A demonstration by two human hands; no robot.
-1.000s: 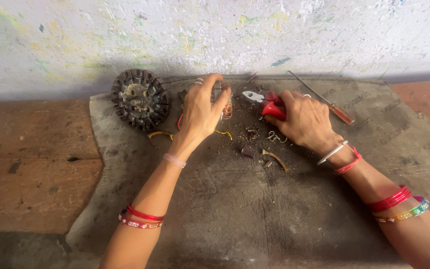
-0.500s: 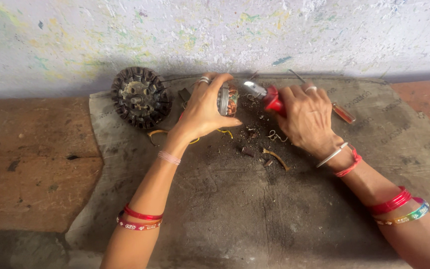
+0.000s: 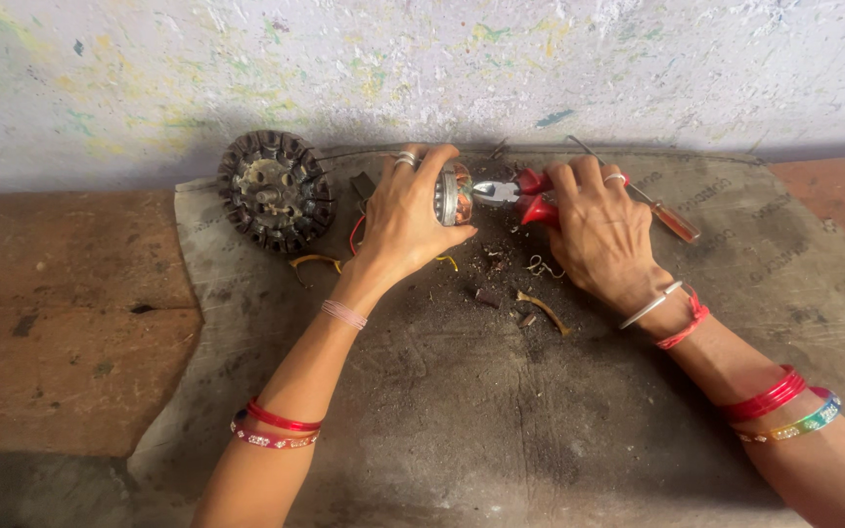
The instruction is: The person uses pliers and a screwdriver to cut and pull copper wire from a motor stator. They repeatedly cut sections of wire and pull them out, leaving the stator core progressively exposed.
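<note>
Head view, near to far: both forearms come in from the bottom edge, bangles on each, over a dark grey mat [image 3: 501,420] spread on a brownish floor [image 3: 61,323]. Mid-mat, between the wrists: scattered debris, incl. a bent yellowish wire scrap [image 3: 543,310] and a small dark chunk [image 3: 486,295]. Another yellow wire loop [image 3: 313,261] lies left of the left wrist.

Left hand [image 3: 405,217]: fingers curled shut around a small round metal part [image 3: 453,194], lifted off the mat, open face turned toward the right hand. Right hand [image 3: 600,227]: closed around the red handles of a pair of pliers [image 3: 520,192], whose metal nose points left and meets the edge of the round part.

Just behind the right hand, a screwdriver [image 3: 659,209] with an orange-brown handle lies diagonally on the mat. Far left, near the wall, a round dark wound stator [image 3: 276,191] sits flat. Beyond it, a paint-flecked whitish wall [image 3: 422,68].
</note>
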